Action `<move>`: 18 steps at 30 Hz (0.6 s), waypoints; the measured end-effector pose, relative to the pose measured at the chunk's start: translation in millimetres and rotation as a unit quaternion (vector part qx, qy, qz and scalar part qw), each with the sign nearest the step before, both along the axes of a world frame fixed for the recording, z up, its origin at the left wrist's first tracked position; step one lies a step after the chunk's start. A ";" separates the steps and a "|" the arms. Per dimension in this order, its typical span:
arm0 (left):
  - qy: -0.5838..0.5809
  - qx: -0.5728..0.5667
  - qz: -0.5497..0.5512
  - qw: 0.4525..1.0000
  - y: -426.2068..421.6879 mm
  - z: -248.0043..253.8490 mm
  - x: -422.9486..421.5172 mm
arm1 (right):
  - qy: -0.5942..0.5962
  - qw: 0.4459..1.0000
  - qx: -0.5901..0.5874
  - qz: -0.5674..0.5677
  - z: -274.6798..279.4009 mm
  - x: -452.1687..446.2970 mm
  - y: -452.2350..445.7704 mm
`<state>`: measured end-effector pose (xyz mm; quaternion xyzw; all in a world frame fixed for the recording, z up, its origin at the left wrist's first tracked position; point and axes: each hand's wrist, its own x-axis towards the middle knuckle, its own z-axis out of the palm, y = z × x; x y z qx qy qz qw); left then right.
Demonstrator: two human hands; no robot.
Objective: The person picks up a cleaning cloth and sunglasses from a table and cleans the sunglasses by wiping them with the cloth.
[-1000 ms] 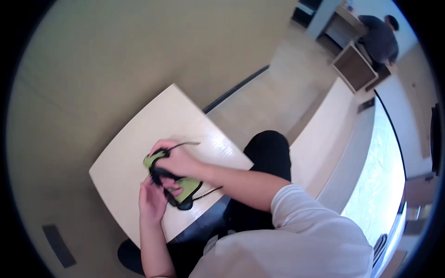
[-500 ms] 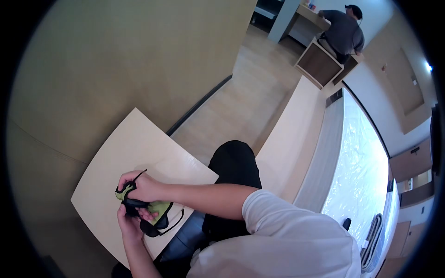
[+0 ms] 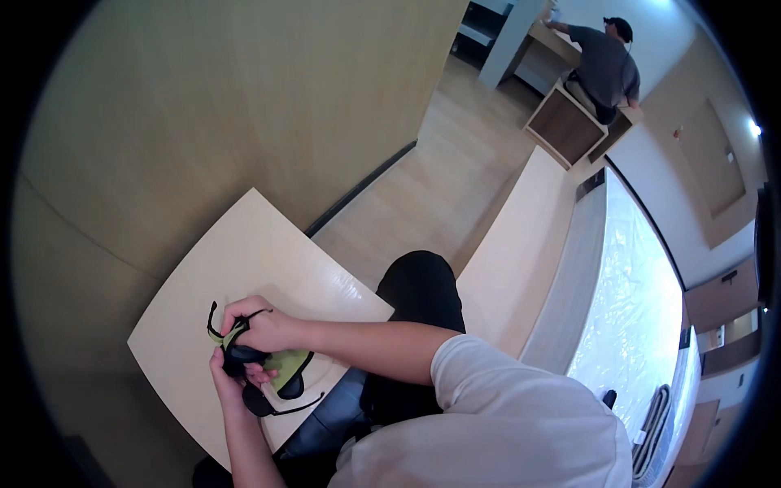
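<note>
Both hands are closed around a lime-green and black fabric piece (image 3: 286, 368) above a pale tabletop (image 3: 268, 252). My right hand (image 3: 267, 327) reaches across from the right and pinches its upper part; a thin black strip sticks out by the fingers. Below it, my left hand (image 3: 230, 376) grips the dark middle from underneath, its fingertips showing beneath. Dark sunglasses (image 3: 259, 401) with one thin arm stretched to the right lie against the lower edge of the bundle. A curved black strip stands up at its upper left. The fingers hide how these parts join.
A wooden wall panel (image 3: 244, 98) rises beyond the tabletop. My black-clad knee (image 3: 419, 281) is at its right corner. Further right are a long pale board (image 3: 521, 236), a plastic-wrapped mattress (image 3: 626, 276) and a folded grey mat (image 3: 653, 431). A person (image 3: 606, 69) sits on a cabinet at the back.
The black strip at the bundle's upper left now stands up, freed from my right fingers. My hands stay close together on the fabric. The person at the back has stretched an arm toward the shelf.
</note>
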<state>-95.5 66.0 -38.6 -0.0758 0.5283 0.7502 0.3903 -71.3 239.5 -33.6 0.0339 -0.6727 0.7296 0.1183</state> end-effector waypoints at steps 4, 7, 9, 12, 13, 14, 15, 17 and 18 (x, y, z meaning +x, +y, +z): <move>-0.034 -0.008 0.015 0.999 0.5 -2.4 -4.5 | 0.016 1.000 -0.008 -0.017 -4.2 1.6 -3.7; -0.013 -0.015 0.014 1.000 1.8 -5.4 -5.1 | 0.022 0.999 -0.015 -0.018 -3.8 1.2 -4.8; -0.008 -0.036 0.018 0.999 3.3 -1.3 -4.6 | 0.033 0.999 -0.005 -0.021 -2.3 2.5 -1.3; 0.017 -0.041 0.028 0.999 3.3 1.0 -3.6 | 0.056 0.998 0.001 -0.029 7.0 6.6 1.3; 0.015 -0.042 0.028 0.999 1.6 1.3 -5.1 | 0.070 0.997 0.000 -0.034 7.2 6.6 2.2; 0.014 -0.032 0.016 0.999 -1.3 0.9 -8.0 | 0.068 0.997 -0.001 -0.033 5.3 4.9 2.4; 0.013 -0.022 0.005 1.000 -4.9 -1.2 -11.7 | 0.092 0.994 0.009 -0.050 3.9 2.2 0.8; -0.008 0.011 0.004 1.000 -12.1 -13.5 -23.3 | 0.133 0.989 0.008 -0.062 0.1 1.3 -2.6; -0.027 0.044 0.007 0.999 -16.2 -22.6 -24.6 | 0.137 0.988 0.027 -0.060 1.5 2.9 0.4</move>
